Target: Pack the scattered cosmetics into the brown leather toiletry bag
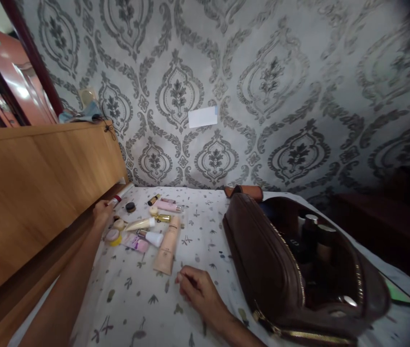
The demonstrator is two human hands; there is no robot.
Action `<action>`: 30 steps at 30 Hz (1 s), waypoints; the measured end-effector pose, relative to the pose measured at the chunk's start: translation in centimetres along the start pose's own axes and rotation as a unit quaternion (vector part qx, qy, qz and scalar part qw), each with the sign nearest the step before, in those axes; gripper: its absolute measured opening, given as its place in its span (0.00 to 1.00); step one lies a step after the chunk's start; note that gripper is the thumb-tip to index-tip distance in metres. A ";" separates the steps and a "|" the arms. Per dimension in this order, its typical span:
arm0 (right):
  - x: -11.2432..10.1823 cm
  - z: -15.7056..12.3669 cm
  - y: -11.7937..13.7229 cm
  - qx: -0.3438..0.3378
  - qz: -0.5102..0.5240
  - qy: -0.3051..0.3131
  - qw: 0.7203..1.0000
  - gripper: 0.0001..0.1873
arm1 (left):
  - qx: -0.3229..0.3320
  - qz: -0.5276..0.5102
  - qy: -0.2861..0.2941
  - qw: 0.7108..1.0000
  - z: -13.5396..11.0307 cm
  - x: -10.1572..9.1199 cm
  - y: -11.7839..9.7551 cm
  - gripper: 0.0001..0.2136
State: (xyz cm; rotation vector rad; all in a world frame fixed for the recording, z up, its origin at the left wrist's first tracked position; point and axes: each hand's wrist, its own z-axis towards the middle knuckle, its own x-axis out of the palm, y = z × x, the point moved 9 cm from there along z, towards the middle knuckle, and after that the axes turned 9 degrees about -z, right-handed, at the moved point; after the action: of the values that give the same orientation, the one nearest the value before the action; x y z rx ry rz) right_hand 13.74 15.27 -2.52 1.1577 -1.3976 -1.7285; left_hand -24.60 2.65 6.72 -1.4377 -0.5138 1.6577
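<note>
My left hand [102,211] reaches to the far left of the bed cover, its fingers closed on a slim white tube with a red band [117,198]. Near that hand stand a small black-lidded jar [130,207] and a yellow-rimmed round pot [113,237]. My right hand [200,291] rests low in the middle, fingers curled with nothing visible in them. Just beyond it lies a peach squeeze tube [168,246]. Left of this tube are a white-bristled makeup brush [151,237], a cream-coloured tube [140,224] and a lilac tube [136,242].
A brown zip bag [262,255] gapes on the right, holding dark-looking bottles [324,238]. Behind it sits a tan leather item [248,192]. A pink tube [167,206] and a gold tube [163,218] lie farther back. A wooden board [46,178] borders the left side; patterned wall rises behind.
</note>
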 end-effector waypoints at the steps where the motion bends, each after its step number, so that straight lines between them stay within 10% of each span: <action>1: 0.0 0.0 -0.1 0.005 0.008 -0.001 1.000 0.25 | 0.006 -0.039 0.009 0.999 -0.5 -0.2 -0.5 0.16; 13: -2.8 -0.2 -0.8 0.086 0.327 -0.119 0.933 0.43 | 0.063 -0.311 0.360 0.878 -17.6 3.1 -5.3 0.25; 23: -4.4 -1.9 -2.5 0.111 0.410 -0.174 0.888 0.31 | 0.025 -0.435 0.404 0.804 -21.5 7.9 -8.0 0.22; 30: -5.3 -2.3 -3.3 0.123 0.470 -0.160 0.859 0.25 | 0.008 -0.471 0.363 0.804 -23.1 9.7 -6.7 0.22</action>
State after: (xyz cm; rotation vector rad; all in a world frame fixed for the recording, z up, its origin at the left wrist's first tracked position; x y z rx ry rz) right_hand 18.21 19.78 -4.56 0.1531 -1.9700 -1.0477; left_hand -0.29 9.03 0.35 -1.3261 -0.6054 0.2741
